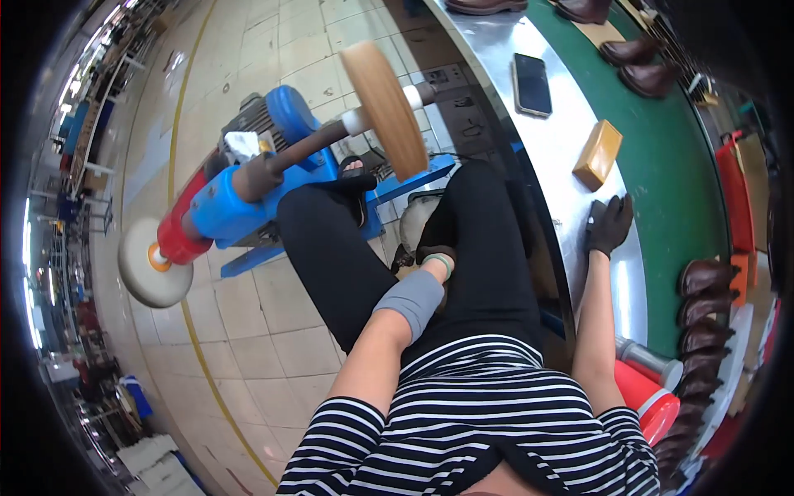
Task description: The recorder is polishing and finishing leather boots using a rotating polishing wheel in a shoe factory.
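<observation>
My right hand [609, 226], in a dark glove, lies on the metal ledge [571, 198] of the bench with its fingers stretched out and nothing in them. Just ahead of it, apart from the fingertips, sits a yellow-brown, wax-like block [598, 155]. Farther up the ledge is a dark-screened phone [532, 84]. My left hand [436, 250], also dark-gloved, is low between my knees beside my black trousers. Its fingers are hidden, so I cannot tell whether it holds anything. Near it a rounded greyish thing [413, 221] shows partly between my legs.
A blue machine [227, 202] stands at left, with a tan buffing wheel [385, 107] before my knees and a pale wheel [153, 260] at its far end. Brown shoes [649, 78] sit on the green belt [662, 165]; several more [705, 310] line the right side.
</observation>
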The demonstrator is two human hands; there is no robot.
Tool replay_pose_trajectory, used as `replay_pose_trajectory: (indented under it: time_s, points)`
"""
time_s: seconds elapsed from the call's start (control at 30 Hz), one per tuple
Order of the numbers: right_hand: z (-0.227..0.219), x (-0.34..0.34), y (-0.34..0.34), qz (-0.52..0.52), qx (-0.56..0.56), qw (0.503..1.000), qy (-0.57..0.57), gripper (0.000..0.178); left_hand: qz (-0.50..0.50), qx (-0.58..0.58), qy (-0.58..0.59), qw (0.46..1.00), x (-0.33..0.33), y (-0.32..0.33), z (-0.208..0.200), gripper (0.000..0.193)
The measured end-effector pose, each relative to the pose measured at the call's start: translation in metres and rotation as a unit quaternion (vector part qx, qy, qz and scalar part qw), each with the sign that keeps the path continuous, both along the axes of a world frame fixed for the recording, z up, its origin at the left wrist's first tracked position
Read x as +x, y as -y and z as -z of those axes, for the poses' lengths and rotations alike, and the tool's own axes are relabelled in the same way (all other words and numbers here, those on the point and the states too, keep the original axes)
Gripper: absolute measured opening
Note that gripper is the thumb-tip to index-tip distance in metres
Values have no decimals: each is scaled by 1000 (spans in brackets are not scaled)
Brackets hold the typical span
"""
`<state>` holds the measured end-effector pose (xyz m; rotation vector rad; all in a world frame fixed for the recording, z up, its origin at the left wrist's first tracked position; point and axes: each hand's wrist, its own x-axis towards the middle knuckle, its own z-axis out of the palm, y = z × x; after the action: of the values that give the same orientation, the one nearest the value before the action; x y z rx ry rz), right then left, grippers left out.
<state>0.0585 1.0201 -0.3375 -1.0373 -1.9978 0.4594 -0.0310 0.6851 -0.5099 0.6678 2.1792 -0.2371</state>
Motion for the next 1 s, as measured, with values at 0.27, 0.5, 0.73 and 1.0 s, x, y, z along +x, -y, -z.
replay_pose_trajectory:
  time_s: [0.27, 0.5, 0.73, 1.0]
  points:
    - [-7, -3, 4, 10, 15, 999, 44, 50, 80, -45, 8, 996, 0, -16, -18, 34]
    - [-6, -5, 2, 8, 22, 999, 49, 49, 129, -62, 13, 990, -5, -30, -26, 31]
    - [-3, -1, 3, 1, 37, 998, 50, 47, 12, 30, -78, 996, 7, -36, -27, 35]
    - [-5, -2, 12, 43, 82, 994, 54, 41, -68, 259, -139, 953, -25, -27, -19, 44]
